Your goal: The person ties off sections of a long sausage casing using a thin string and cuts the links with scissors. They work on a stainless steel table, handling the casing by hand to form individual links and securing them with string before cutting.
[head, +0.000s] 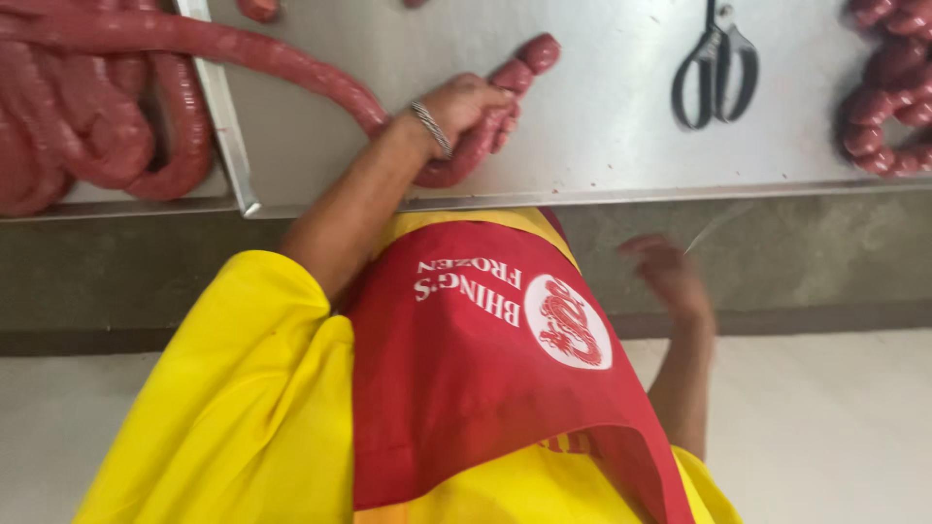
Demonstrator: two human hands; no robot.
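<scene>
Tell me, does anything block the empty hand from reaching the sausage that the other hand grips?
Nothing visible does. The right hand is blurred, off the steel table, while the left hand grips the sausage rope near its edge. The scissors lie off to the side.

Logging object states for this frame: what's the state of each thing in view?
Long red sausage rope: stretched across steel table, end gripped.
Left hand: closed around the rope.
Right hand: blurred, off the table, grip unclear.
Black-handled scissors: closed, lying flat.
Red sausage links: piled at right.
Coiled red sausage: heaped at left.
</scene>
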